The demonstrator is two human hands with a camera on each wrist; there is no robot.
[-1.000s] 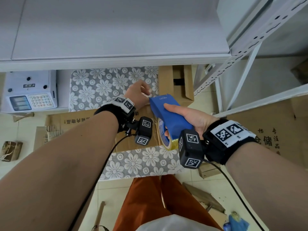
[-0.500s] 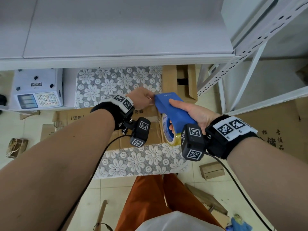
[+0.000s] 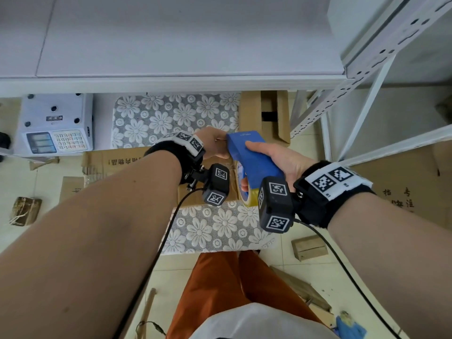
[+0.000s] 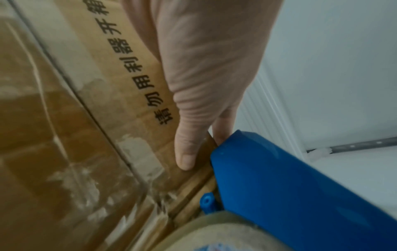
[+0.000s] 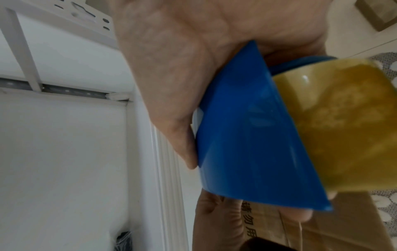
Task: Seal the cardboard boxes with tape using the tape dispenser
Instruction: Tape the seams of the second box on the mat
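The blue tape dispenser (image 3: 254,165) has been carried a little farther away from the body over the last second, and its nose is now set at the far end of the cardboard box (image 4: 64,152), which lies on the table (image 3: 215,231) under the floral cloth's gap. From this it is judged that a strip is being started at the far edge, so the sealing pull has yet to be made.

The right hand (image 3: 281,160) is wrapped around the dispenser, thumb along the top, with the yellowish tape roll (image 3: 249,199) hanging below; its grip is closed on the tool. The left hand (image 3: 215,148) has stayed at the nose.

In the head view, the left hand's fingers are hidden behind the dispenser. In the left wrist view, the thumb (image 4: 184,152) is seen pressed onto the box's top beside the nose while other fingers are curled over the far edge, so the box is pinched there. Clear tape already laid along the centre seam (image 4: 96,122) is shown only there. In the right wrist view, printed characters on the box are seen beneath the roll (image 5: 343,127).
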